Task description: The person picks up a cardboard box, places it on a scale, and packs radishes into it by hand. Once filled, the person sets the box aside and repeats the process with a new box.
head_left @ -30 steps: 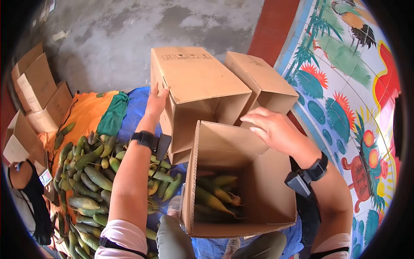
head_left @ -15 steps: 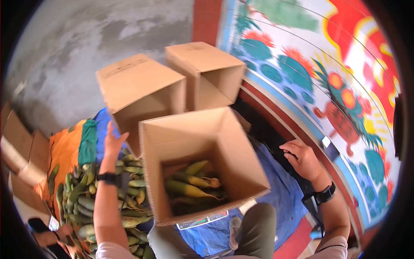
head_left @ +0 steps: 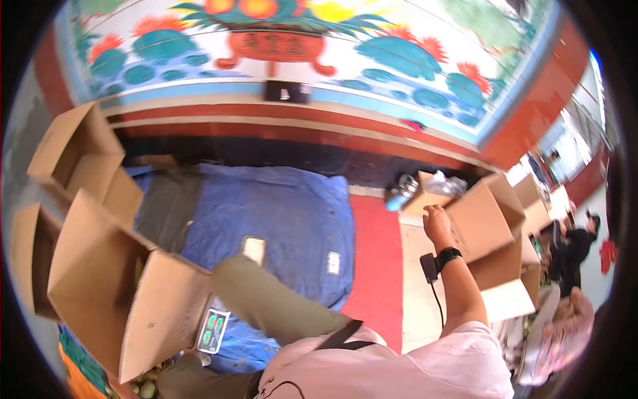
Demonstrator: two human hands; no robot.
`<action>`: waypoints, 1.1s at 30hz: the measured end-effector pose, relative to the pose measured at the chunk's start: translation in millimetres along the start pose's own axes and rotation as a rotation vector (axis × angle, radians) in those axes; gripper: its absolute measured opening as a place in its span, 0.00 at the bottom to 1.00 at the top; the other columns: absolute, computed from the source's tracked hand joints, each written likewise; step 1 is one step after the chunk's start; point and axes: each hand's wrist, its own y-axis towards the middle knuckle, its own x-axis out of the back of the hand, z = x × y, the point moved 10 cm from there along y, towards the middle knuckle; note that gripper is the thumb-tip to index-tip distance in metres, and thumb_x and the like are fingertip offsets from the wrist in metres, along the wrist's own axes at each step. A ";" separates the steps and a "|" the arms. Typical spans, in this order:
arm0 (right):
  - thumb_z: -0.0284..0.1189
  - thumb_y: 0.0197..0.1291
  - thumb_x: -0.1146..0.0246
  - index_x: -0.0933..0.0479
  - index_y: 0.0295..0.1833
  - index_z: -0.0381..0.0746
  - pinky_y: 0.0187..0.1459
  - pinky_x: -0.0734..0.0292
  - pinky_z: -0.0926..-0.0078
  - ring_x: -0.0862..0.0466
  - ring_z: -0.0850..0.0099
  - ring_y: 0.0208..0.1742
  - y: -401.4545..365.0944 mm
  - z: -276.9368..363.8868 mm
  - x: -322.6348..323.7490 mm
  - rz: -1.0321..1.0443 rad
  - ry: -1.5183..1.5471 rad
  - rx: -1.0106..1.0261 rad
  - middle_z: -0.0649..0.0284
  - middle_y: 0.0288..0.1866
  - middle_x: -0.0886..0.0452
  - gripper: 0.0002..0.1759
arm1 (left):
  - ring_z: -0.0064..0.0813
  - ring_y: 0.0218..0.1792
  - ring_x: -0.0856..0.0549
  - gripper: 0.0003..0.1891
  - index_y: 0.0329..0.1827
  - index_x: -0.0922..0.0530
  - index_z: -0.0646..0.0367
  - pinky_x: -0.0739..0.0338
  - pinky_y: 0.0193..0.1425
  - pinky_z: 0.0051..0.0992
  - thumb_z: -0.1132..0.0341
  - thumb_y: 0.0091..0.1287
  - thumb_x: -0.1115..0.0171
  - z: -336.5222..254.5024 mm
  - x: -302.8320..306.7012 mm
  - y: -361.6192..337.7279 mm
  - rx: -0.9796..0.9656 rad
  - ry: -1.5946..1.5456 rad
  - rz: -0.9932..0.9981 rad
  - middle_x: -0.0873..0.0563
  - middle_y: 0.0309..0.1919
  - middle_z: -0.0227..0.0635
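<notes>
My right hand (head_left: 436, 225) reaches out to the right, beside the near edge of an open cardboard box (head_left: 482, 219). Its fingers are loosely bent and apart, with nothing visible in them. A dark strap with a small device and a cable sits on that wrist. My left hand is out of sight behind the large open cardboard box (head_left: 163, 319) at the lower left. This box stands by a digital scale (head_left: 212, 330) with lit green digits; only a sliver of the green radishes inside shows.
More open boxes (head_left: 76, 149) stand at the far left. A blue tarp (head_left: 272, 213) covers the floor ahead, beside a red strip (head_left: 375, 266). Along the painted wall are a bottle (head_left: 401, 193) and a plastic bag (head_left: 444, 184). A person in black (head_left: 571, 249) is at the far right.
My view has swung right, so the radish box now lies lower left. My right hand has stretched out to the boxes on the right; my left hand has left view.
</notes>
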 end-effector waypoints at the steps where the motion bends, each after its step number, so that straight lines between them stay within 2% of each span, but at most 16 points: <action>1: 0.27 0.54 0.36 0.18 0.47 0.40 0.55 0.23 0.58 0.20 0.53 0.54 -11.6 -38.4 -0.7 0.000 -0.019 -0.049 0.52 0.49 0.19 0.13 | 0.31 0.46 0.20 0.19 0.60 0.27 0.68 0.26 0.51 0.30 0.63 0.75 0.50 -17.1 -13.4 -11.7 0.019 0.022 0.022 0.17 0.50 0.42; 3: 0.27 0.54 0.36 0.19 0.49 0.41 0.54 0.23 0.58 0.20 0.53 0.53 -27.5 -104.7 11.3 -0.133 -0.119 -0.177 0.53 0.49 0.19 0.15 | 0.32 0.46 0.19 0.19 0.61 0.28 0.68 0.25 0.51 0.30 0.63 0.74 0.49 -46.7 -37.1 -28.7 0.043 0.062 0.048 0.17 0.49 0.42; 8: 0.29 0.56 0.37 0.22 0.57 0.44 0.57 0.27 0.55 0.25 0.57 0.61 -69.1 -255.3 24.9 -0.148 -0.239 -0.549 0.58 0.58 0.22 0.21 | 0.34 0.45 0.19 0.20 0.63 0.31 0.68 0.25 0.51 0.32 0.63 0.74 0.48 -92.0 -66.0 -50.0 0.054 0.111 0.062 0.18 0.49 0.43; 9: 0.29 0.56 0.37 0.22 0.57 0.44 0.57 0.27 0.55 0.25 0.57 0.61 -79.6 -278.7 31.3 -0.143 -0.238 -0.571 0.58 0.58 0.22 0.21 | 0.35 0.45 0.19 0.21 0.63 0.31 0.68 0.25 0.51 0.33 0.63 0.73 0.48 -99.8 -73.1 -51.7 0.050 0.122 0.067 0.18 0.49 0.43; 11: 0.32 0.57 0.38 0.22 0.56 0.45 0.58 0.30 0.55 0.29 0.60 0.66 -107.4 -312.2 64.9 -0.257 -0.507 -0.671 0.60 0.61 0.24 0.19 | 0.35 0.45 0.18 0.21 0.64 0.33 0.68 0.24 0.51 0.33 0.63 0.73 0.47 -113.9 -82.7 -54.2 0.045 0.144 0.069 0.18 0.48 0.44; 13: 0.34 0.58 0.39 0.23 0.57 0.47 0.59 0.32 0.55 0.32 0.60 0.68 -140.2 -347.9 96.5 -0.175 -0.570 -0.921 0.61 0.63 0.26 0.20 | 0.36 0.44 0.18 0.22 0.64 0.34 0.68 0.24 0.50 0.34 0.63 0.73 0.46 -124.5 -91.2 -57.0 0.039 0.158 0.068 0.18 0.48 0.44; 17: 0.37 0.53 0.30 0.27 0.59 0.47 0.60 0.33 0.51 0.31 0.57 0.66 -229.6 -457.4 104.7 -0.244 -0.743 -1.154 0.58 0.65 0.29 0.27 | 0.38 0.44 0.18 0.24 0.66 0.36 0.69 0.23 0.50 0.36 0.63 0.72 0.45 -136.1 -96.3 -62.3 0.045 0.191 0.060 0.18 0.48 0.45; 18: 0.39 0.49 0.26 0.27 0.59 0.48 0.63 0.35 0.50 0.29 0.57 0.65 -245.9 -472.5 99.1 -0.158 -0.632 -1.191 0.59 0.65 0.27 0.31 | 0.38 0.44 0.18 0.25 0.66 0.37 0.69 0.23 0.50 0.36 0.63 0.72 0.45 -136.9 -96.9 -64.0 0.048 0.198 0.062 0.18 0.48 0.45; 19: 0.39 0.49 0.26 0.27 0.59 0.48 0.63 0.35 0.50 0.29 0.57 0.65 -249.7 -472.4 107.2 -0.147 -0.635 -1.191 0.59 0.65 0.27 0.31 | 0.39 0.44 0.17 0.25 0.67 0.38 0.69 0.23 0.50 0.36 0.63 0.72 0.44 -137.4 -97.0 -62.9 0.048 0.202 0.056 0.18 0.48 0.46; 21: 0.40 0.49 0.26 0.25 0.57 0.48 0.68 0.40 0.48 0.31 0.56 0.69 -244.1 -461.4 106.1 0.069 -0.565 -1.083 0.59 0.61 0.21 0.28 | 0.39 0.43 0.17 0.26 0.67 0.39 0.69 0.23 0.50 0.37 0.63 0.72 0.44 -138.5 -93.0 -61.4 0.048 0.211 0.052 0.18 0.47 0.46; 22: 0.41 0.50 0.27 0.22 0.51 0.44 0.65 0.33 0.51 0.25 0.57 0.66 -237.0 -449.5 111.9 0.109 -0.615 -1.056 0.58 0.53 0.16 0.24 | 0.40 0.43 0.17 0.27 0.68 0.39 0.69 0.23 0.50 0.37 0.63 0.72 0.43 -138.8 -90.5 -60.9 0.044 0.212 0.049 0.18 0.47 0.46; 23: 0.41 0.50 0.27 0.22 0.51 0.44 0.65 0.33 0.51 0.25 0.57 0.66 -238.1 -452.9 102.4 0.113 -0.606 -1.053 0.58 0.53 0.16 0.24 | 0.40 0.43 0.17 0.28 0.68 0.40 0.69 0.23 0.50 0.38 0.63 0.71 0.43 -137.1 -85.9 -60.4 0.044 0.204 0.040 0.18 0.47 0.46; 25: 0.41 0.52 0.29 0.20 0.44 0.39 0.55 0.22 0.55 0.17 0.55 0.56 -239.9 -468.7 69.9 0.099 -0.336 -1.099 0.54 0.46 0.14 0.20 | 0.41 0.43 0.17 0.29 0.69 0.41 0.69 0.22 0.50 0.39 0.63 0.71 0.42 -128.1 -75.5 -59.6 0.050 0.191 0.027 0.18 0.47 0.47; 26: 0.38 0.57 0.35 0.18 0.43 0.36 0.47 0.18 0.57 0.14 0.52 0.48 -229.1 -459.3 65.1 0.070 -0.372 -0.985 0.49 0.45 0.15 0.16 | 0.41 0.42 0.17 0.29 0.69 0.42 0.69 0.22 0.49 0.39 0.64 0.71 0.42 -122.5 -68.8 -58.3 0.054 0.179 0.012 0.18 0.47 0.47; 29: 0.35 0.59 0.39 0.15 0.43 0.36 0.50 0.19 0.57 0.15 0.52 0.51 -218.5 -469.5 30.0 0.172 -0.190 -1.070 0.46 0.47 0.16 0.15 | 0.42 0.42 0.16 0.31 0.70 0.44 0.69 0.22 0.49 0.40 0.64 0.70 0.41 -94.7 -48.2 -51.7 0.072 0.139 -0.012 0.18 0.47 0.48; 33: 0.33 0.58 0.44 0.15 0.44 0.35 0.53 0.21 0.56 0.16 0.50 0.52 -184.9 -419.4 21.5 0.233 -0.174 -0.901 0.43 0.48 0.17 0.17 | 0.44 0.41 0.16 0.34 0.72 0.46 0.69 0.21 0.49 0.41 0.64 0.70 0.40 -37.2 -18.3 -34.9 0.117 0.024 -0.068 0.18 0.46 0.49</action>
